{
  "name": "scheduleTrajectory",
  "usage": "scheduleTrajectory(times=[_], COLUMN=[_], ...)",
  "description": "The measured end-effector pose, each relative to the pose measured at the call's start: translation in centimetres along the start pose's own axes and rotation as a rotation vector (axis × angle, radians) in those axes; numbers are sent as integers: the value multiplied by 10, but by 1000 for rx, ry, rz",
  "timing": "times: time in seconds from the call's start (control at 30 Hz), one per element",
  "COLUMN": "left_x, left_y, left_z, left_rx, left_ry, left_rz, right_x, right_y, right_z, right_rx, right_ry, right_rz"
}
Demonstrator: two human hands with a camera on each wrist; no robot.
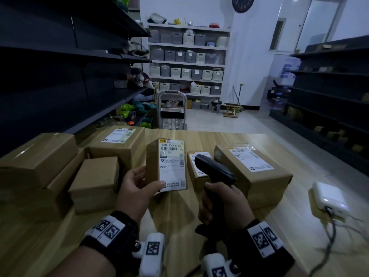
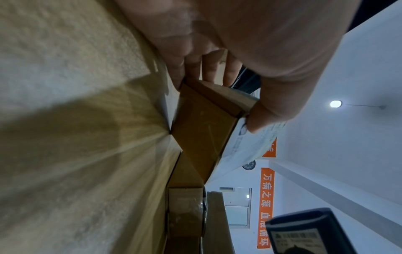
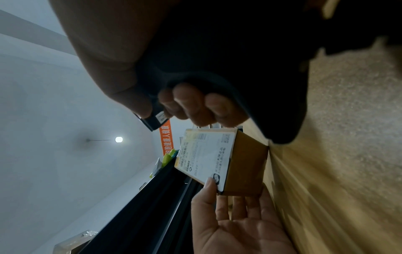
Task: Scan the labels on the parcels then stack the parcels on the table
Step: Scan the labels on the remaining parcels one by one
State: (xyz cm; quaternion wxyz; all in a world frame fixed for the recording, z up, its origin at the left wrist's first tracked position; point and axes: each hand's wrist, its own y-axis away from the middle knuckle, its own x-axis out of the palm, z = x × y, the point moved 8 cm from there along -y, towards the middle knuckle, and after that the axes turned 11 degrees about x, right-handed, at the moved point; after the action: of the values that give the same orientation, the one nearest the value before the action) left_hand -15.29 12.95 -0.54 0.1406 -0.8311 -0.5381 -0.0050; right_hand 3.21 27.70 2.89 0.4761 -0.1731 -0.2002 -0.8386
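Note:
My left hand (image 1: 148, 179) holds a small brown parcel (image 1: 153, 164) upright above the wooden table (image 1: 175, 220), thumb on the bottom corner of its white label (image 1: 172, 164), which faces me. In the left wrist view the fingers (image 2: 208, 68) curl behind the parcel (image 2: 202, 130). My right hand (image 1: 217, 198) grips a black barcode scanner (image 1: 215, 172) by its handle, head pointing up beside the label. The right wrist view shows that label (image 3: 206, 154) in front of the scanner (image 3: 239, 60). Labelled parcels lie at right (image 1: 253, 168) and behind the scanner (image 1: 196, 168).
Several brown parcels are piled at the table's left (image 1: 95, 182), (image 1: 38, 156), (image 1: 117, 144). A white box with a cable (image 1: 330, 196) sits near the right edge. A trolley (image 1: 172, 112) stands beyond the far edge, with dark shelving on the left (image 1: 60, 76) and right (image 1: 329, 86).

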Motion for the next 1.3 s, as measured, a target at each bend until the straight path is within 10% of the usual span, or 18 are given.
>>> scheduleTrajectory(times=[1.3], left_x=[-2], left_y=[-1], left_z=[-8], left_rx=[132], left_ry=[-46], left_rz=[23], right_x=[2], right_y=[-2], right_z=[-6], right_rx=[31], right_ry=[19], right_rz=[54])
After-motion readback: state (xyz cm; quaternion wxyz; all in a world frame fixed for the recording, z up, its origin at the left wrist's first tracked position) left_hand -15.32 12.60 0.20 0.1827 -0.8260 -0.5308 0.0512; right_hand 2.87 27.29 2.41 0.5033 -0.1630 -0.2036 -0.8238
